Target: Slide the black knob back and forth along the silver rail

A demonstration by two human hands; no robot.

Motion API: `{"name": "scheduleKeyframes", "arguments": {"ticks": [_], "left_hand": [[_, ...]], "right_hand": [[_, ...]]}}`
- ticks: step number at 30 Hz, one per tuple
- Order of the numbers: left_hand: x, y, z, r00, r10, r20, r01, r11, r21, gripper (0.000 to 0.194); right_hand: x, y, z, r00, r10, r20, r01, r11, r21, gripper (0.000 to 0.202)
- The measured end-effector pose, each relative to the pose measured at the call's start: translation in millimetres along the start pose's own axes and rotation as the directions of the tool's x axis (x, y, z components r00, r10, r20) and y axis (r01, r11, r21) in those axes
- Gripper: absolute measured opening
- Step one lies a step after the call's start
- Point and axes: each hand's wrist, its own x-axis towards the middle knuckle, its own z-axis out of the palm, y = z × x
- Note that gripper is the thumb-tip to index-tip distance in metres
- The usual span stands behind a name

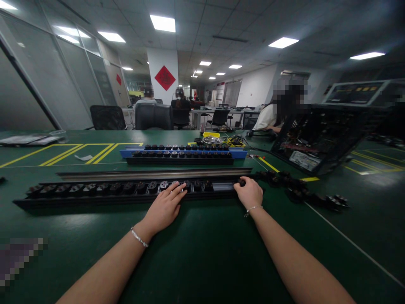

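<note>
A long black rail (pixel 95 203) lies across the green table, holding a row of black socket-like modules (pixel 128 187), some with pale slotted faces. My left hand (pixel 165 206) rests on the middle of this row, its fingers stretched out over the modules and the rail's near edge. At the rail's right end, my right hand (pixel 250 193) pinches a small black module (pixel 242 182), partly hidden by the fingers. Between that module and the rest of the row, a bare stretch of the rail's channel (pixel 222 186) shows. Several loose, linked black modules (pixel 295 190) lie right of the rail.
A dark strip (pixel 155 174) lies just behind the rail. Farther back is a blue rail (pixel 238 153) with more modules. An opened computer case (pixel 311 137) stands at right, cables (pixel 238 141) beside it. A person (pixel 268 116) sits beyond the case.
</note>
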Motion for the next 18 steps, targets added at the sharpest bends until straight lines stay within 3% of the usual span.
{"name": "scheduleKeyframes", "arguments": {"ticks": [18], "left_hand": [[-1, 1, -1.8, 1.000, -0.010, 0.015, 0.010, 1.000, 0.007, 0.052]], "right_hand": [[17, 23, -8, 0.990, 0.138, 0.010, -0.137, 0.988, -0.075, 0.042]]}}
